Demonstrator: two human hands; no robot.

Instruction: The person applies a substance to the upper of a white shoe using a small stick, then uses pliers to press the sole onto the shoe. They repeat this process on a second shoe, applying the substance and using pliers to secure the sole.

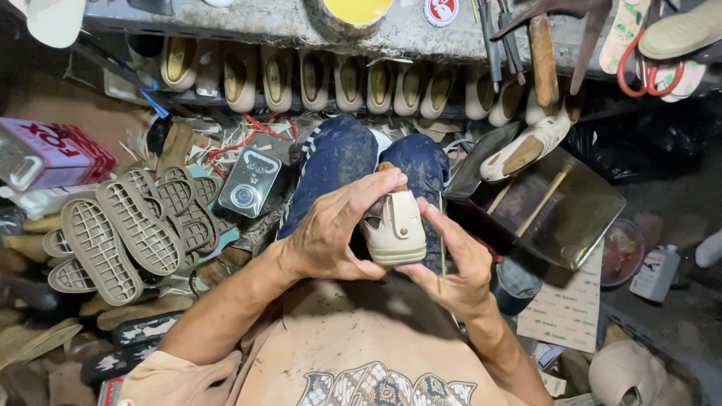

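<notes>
A small beige shoe [394, 229] sits in the middle of the scene, held over the person's lap above the dark blue trousers [342, 154]. It is a child-sized upper, pale cream, with a rounded toe end facing near, a strap across the top carrying a small round stud, and stitched seams along its edges; something brown shows at its far opening. The left hand [335, 229] wraps the shoe from the left, thumb and fingers curled over its top and side in a firm grip. The right hand [451, 267] supports it from the right and below, fingers partly folded against the shoe's side, and a thin yellowish stick [442, 240] stands upright between its fingers. To the left lies a heap of tan ridged soles [128, 225] turned tread up, with a small clear plastic case [250, 182] just beside them. Far off, a row of beige shoe uppers [338, 79] hangs below the edge of a worn bench [286, 22]. To the right, a dark tray [571, 207] holds a stick.
</notes>
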